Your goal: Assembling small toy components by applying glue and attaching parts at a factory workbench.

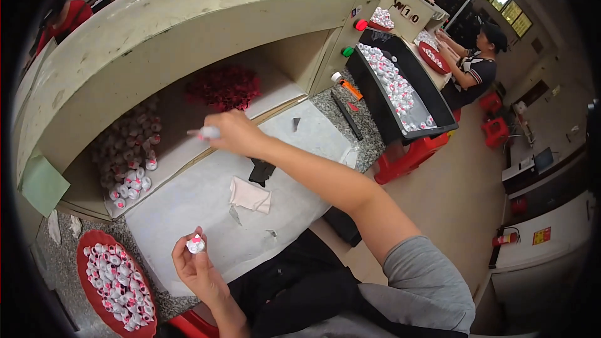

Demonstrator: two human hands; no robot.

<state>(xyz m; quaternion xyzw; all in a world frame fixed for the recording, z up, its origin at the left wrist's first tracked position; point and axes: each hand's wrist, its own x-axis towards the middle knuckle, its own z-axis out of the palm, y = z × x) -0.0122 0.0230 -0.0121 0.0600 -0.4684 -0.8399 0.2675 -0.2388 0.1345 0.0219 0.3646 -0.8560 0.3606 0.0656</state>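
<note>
My left hand point(201, 269), low over the papered bench, pinches a small rounded white figurine piece point(195, 246) with a pink bow-like mark. My right arm reaches across to the cabinet's opening. There my right hand point(230, 134) is closed around a small whitish piece point(210, 132) with a pink tip, blurred by motion. Just beyond that hand lies a heap of dark pink parts point(224, 86) inside the cabinet. Many white and pink pieces point(130, 150) are gathered at the cabinet's left side. A folded pale cloth point(250, 195) and a black scrap point(261, 171) rest on the white paper point(188, 203).
A red basin point(83, 250) full of white and pink pieces stands at lower left. On the right, a black bin point(446, 103) of similar pieces sits over a red stool point(407, 159). An orange-labelled bottle point(350, 87) lies nearby. Another person point(479, 62) works farther back.
</note>
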